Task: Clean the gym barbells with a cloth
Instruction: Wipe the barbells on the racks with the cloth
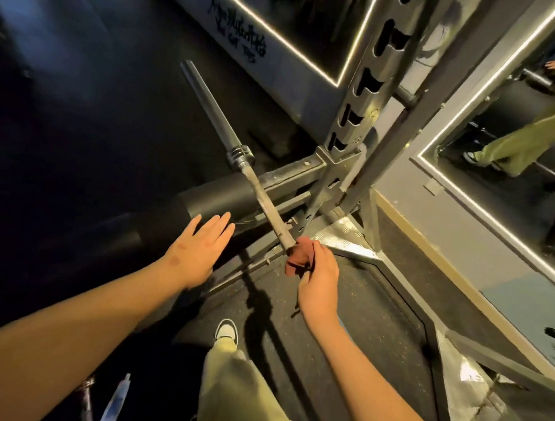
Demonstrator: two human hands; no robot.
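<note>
A steel barbell (pixel 264 199) runs from the upper left down to the middle of the view, with its bare sleeve and collar at the far end. My right hand (pixel 319 281) grips a reddish-brown cloth (pixel 300 255) wrapped round the bar's near part. The bar beyond my right hand is hidden behind the cloth and fingers. My left hand (pixel 199 248) hovers flat to the left of the bar, fingers straight and spread a little, holding nothing.
A grey slotted rack upright (pixel 368 97) and its base frame (pixel 290 176) stand just behind the bar. A black padded roller (pixel 213 198) lies under my left hand. Mirrors (pixel 508 139) line the wall at right. My shoe (pixel 226 329) stands on dark rubber flooring.
</note>
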